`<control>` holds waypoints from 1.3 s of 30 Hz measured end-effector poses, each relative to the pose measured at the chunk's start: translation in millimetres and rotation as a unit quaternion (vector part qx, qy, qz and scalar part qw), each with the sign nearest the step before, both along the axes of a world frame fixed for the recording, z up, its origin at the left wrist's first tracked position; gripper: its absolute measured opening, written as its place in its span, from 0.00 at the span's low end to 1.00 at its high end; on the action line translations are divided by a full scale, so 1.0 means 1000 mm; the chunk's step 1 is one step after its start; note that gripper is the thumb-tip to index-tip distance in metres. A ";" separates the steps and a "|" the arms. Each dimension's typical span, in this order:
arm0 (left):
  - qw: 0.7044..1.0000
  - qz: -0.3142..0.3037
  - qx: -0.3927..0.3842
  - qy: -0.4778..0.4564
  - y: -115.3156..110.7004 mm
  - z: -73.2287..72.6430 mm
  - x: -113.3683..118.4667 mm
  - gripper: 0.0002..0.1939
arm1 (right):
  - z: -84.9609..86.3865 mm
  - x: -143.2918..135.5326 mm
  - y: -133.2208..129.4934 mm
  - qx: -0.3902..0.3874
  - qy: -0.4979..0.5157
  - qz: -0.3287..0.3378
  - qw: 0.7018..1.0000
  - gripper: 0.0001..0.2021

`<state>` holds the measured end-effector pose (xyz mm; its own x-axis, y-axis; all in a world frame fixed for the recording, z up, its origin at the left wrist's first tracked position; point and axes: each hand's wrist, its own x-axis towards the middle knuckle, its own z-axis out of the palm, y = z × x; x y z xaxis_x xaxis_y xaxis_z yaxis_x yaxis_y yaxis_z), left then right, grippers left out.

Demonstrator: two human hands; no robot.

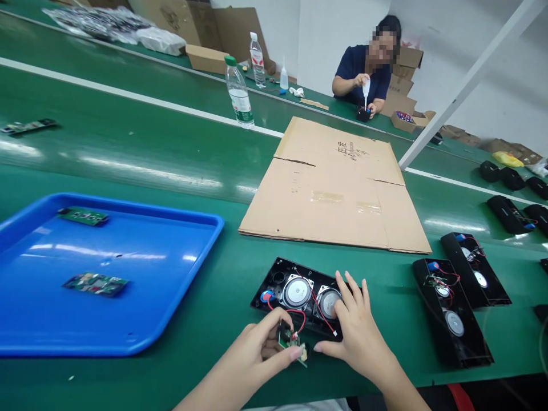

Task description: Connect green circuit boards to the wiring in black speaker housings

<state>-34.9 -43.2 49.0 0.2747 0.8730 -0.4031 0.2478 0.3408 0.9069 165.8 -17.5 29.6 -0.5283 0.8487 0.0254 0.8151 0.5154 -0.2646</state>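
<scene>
Blue tray (158, 326) holding two circuit boards (95, 284)

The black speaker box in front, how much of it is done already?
Looks done: two round speakers and a blue part sit in the black box. In hand: the left hand pinches a green circuit board, while the right hand rests on the box. Probably left: the board is outside the box, a white plug is loose, and the box is open.

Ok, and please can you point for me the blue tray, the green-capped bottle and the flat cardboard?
Blue tray (149, 308): head view, on its bare floor.
Green-capped bottle (241, 105): head view, on its label.
Flat cardboard (338, 178): head view, on its middle.
</scene>
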 end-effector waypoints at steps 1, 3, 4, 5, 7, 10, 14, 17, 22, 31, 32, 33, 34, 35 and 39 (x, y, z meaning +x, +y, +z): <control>1.000 0.023 0.020 0.002 0.000 0.000 0.001 0.08 | 0.001 0.003 -0.001 -0.003 0.000 0.009 1.000 0.20; 0.996 0.059 0.063 0.010 0.001 0.003 0.002 0.08 | 0.003 0.008 -0.003 0.000 0.005 0.016 1.000 0.15; 0.994 0.070 0.080 0.017 0.001 0.005 0.001 0.08 | 0.003 0.009 -0.004 0.003 0.013 0.016 1.000 0.12; 0.992 0.076 0.092 0.028 0.001 0.006 0.000 0.08 | 0.004 0.010 -0.005 0.005 0.024 0.015 1.000 0.10; 0.989 0.086 0.108 0.050 0.003 0.005 -0.002 0.09 | 0.004 0.010 -0.006 0.009 0.053 0.013 0.998 0.06; 0.982 0.106 0.142 0.067 0.006 -0.003 -0.003 0.10 | 0.002 0.008 -0.004 0.035 0.113 -0.021 0.993 0.05; 0.972 0.117 0.197 0.059 0.008 -0.016 -0.002 0.11 | -0.003 -0.002 0.004 0.045 0.220 -0.083 0.971 0.09; 0.969 0.117 0.210 0.062 0.009 -0.021 0.000 0.12 | -0.005 -0.017 0.010 -0.033 0.314 -0.106 0.943 0.08; 0.971 0.114 0.197 0.071 0.012 -0.021 -0.001 0.14 | -0.006 -0.035 0.016 -0.181 0.435 -0.155 0.869 0.03; 0.981 0.103 0.157 0.054 0.017 -0.007 -0.002 0.12 | 0.000 -0.028 0.018 -0.200 0.382 -0.060 0.900 0.08; 0.982 0.099 0.149 0.054 0.018 -0.005 -0.002 0.12 | 0.001 -0.028 0.018 -0.197 0.371 -0.063 0.905 0.08; 0.984 0.095 0.143 0.055 0.019 -0.003 -0.002 0.13 | 0.001 -0.029 0.018 -0.184 0.358 -0.065 0.913 0.07; 0.984 0.092 0.139 0.059 0.020 -0.001 -0.002 0.14 | 0.000 -0.030 0.017 -0.162 0.345 -0.065 0.922 0.07; 0.985 0.088 0.137 0.063 0.020 0.000 -0.002 0.15 | -0.001 -0.031 0.017 -0.133 0.333 -0.061 0.931 0.07; 0.984 0.072 0.139 0.086 0.022 0.000 -0.001 0.17 | -0.005 -0.035 0.015 -0.004 0.288 -0.011 0.958 0.07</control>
